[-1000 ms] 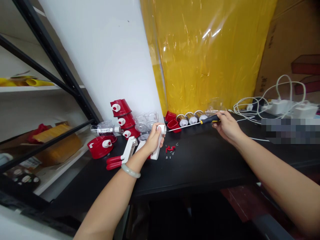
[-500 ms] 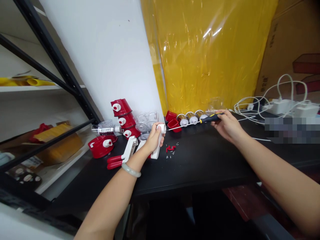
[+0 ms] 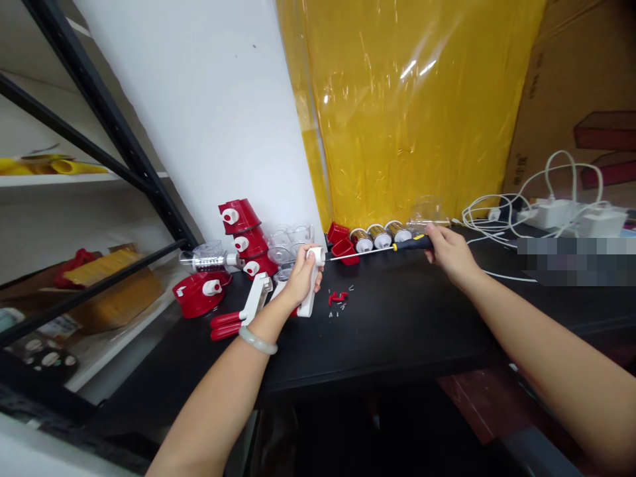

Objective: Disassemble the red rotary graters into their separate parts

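Note:
My left hand (image 3: 298, 283) is closed around a white plastic crank arm (image 3: 309, 299) that has a short round tube at its top end. My right hand (image 3: 451, 257) grips the rear end of a screwdriver (image 3: 412, 244) with a black and yellow handle. Its long metal shaft runs nearly level to the left, and the tip is at the tube's opening; whether it touches a screw I cannot tell. Just right of the crank arm lie small red plastic pieces (image 3: 338, 298) and several loose screws. Left of my left wrist are white crank arms with red handles (image 3: 227, 326).
Stacked red housings (image 3: 247, 242) and clear plastic parts (image 3: 281, 244) stand against the wall. Red hoppers (image 3: 346, 250) and metal grater drums (image 3: 379, 236) line the back of the black table (image 3: 397, 331). White cables and chargers (image 3: 551, 213) lie at right; a shelf rack (image 3: 144, 159) stands left.
My right hand's fingers have shifted back toward the rear end of the screwdriver handle. My left hand keeps its hold on the crank arm. The whole view has shifted slightly.

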Motion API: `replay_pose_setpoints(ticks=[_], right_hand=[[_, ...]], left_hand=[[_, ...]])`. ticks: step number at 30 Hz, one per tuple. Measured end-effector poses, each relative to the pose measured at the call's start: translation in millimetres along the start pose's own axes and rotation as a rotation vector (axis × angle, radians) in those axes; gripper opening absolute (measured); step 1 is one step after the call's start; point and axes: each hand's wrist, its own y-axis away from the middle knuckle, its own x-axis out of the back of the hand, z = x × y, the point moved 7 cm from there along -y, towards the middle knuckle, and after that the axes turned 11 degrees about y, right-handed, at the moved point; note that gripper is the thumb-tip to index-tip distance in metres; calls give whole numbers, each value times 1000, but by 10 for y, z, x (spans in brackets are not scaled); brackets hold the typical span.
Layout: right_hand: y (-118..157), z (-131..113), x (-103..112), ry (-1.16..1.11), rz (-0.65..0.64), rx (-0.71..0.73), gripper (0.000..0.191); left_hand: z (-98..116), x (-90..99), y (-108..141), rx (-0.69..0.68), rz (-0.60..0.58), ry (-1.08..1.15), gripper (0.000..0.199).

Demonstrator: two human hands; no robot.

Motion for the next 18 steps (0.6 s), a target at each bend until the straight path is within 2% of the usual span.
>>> replay_pose_setpoints(ticks=[4,7,8,12,14,18], right_hand=[[23,-40,-48,-273,-73,-42,12],[60,-86,-135,-436,-177,-84,14],[69,-75,-153,-424,-190,-109,15],[73,41,-166,-187,-170,-197,40],[60,42,-161,-147,-160,-163,35],[71,18,-171,-367,-180,-175,17]], left_hand=[[9,29,-9,-8,28,24,44],[26,48,-17,-30,38,23,43],[30,55,-21,-35,40,19,42],[34,82,-45,-53,35,25,44],[32,89,-53,-58,30,33,44],[35,92,-53,-58,32,48,44]])
